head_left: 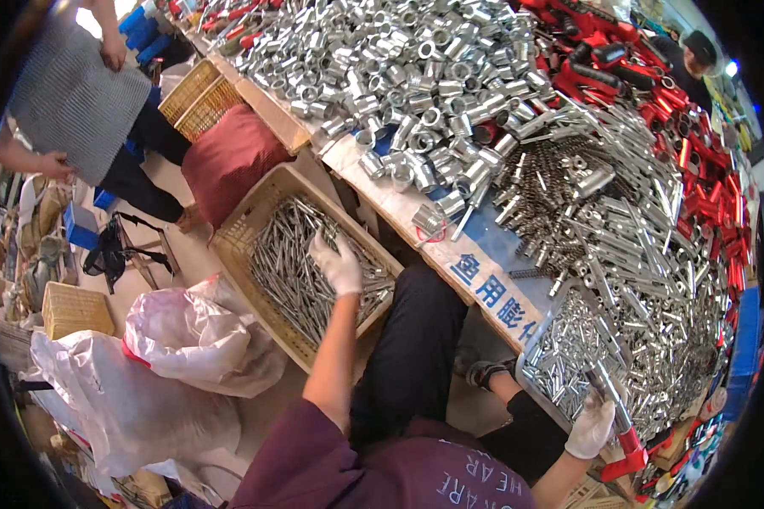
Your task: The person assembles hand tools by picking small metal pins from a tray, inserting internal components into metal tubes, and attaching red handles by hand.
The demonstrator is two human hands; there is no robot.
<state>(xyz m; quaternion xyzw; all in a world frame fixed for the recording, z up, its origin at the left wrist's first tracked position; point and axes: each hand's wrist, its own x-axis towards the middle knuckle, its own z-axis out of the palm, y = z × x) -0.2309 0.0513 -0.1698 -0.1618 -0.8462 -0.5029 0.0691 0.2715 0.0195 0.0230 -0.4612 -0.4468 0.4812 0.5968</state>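
Note:
My left hand, in a white glove, is over a tan plastic crate of long thin metal rods. Its fingers are apart and reach toward the rods, with nothing visible in them. At the lower right, my right hand, also gloved in white, closes on a silver tube with a red end piece. The tube slants above a shallow tray of small metal pins. Part of my right fingers is hidden behind the tube.
Silver fittings, dark springs and red tool bodies heap the table. White sacks stand left of the crate. Beyond it are a maroon cloth and another person holding a grey mesh sheet. Someone else is at the far right.

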